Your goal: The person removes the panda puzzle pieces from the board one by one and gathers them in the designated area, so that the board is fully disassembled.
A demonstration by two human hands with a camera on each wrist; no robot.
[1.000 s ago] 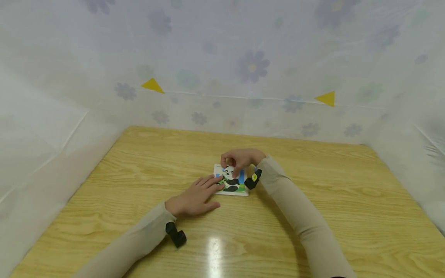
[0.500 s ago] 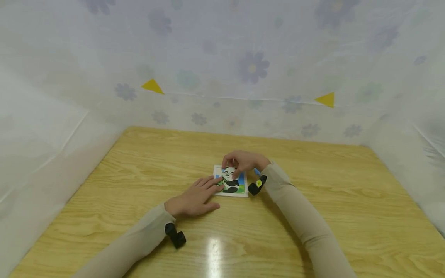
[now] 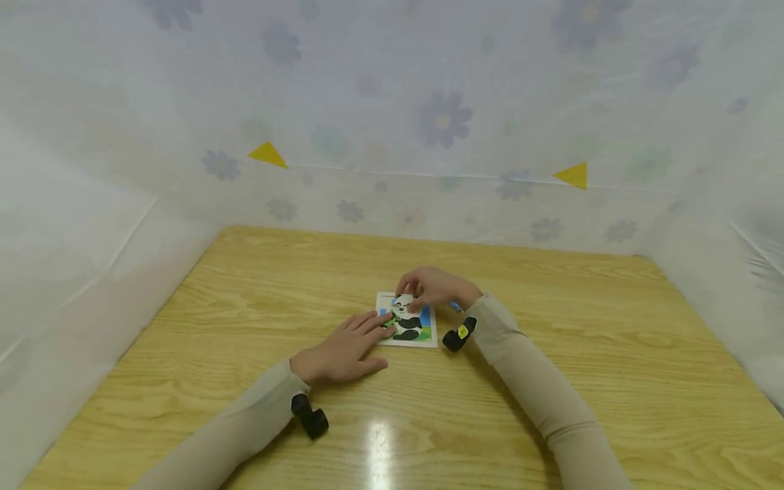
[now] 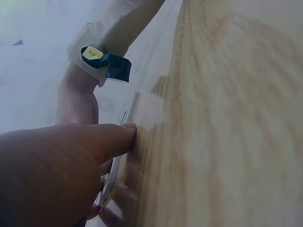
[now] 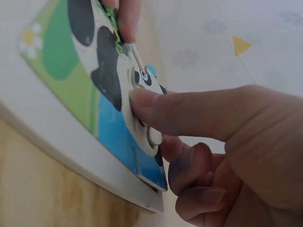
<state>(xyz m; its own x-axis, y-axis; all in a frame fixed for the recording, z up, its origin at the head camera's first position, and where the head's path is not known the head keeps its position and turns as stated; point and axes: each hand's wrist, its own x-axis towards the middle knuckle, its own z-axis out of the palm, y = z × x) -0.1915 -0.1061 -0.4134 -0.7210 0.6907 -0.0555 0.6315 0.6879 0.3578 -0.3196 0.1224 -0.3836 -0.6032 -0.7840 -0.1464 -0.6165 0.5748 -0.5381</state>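
Observation:
A panda jigsaw puzzle in a white frame lies on the table. My left hand rests on its left side, fingers straight over the picture and thumb spread apart. At the puzzle's top, my right hand pinches the panda-head piece between thumb and fingers. Seen from the right wrist, the thumb presses on this piece, whose edge stands up from the pieces around it. The black-and-white body and the blue and green background lie in the frame. In the left wrist view the frame appears edge-on.
A small blue piece lies on the wood-grain table beside the right wrist. Pale flowered sheeting with two yellow triangles encloses the table at the back and sides.
My right hand and forearm have shifted slightly to the right, still at the panda's head. The blue piece by the wrist shows more now. My left hand has stayed in place.

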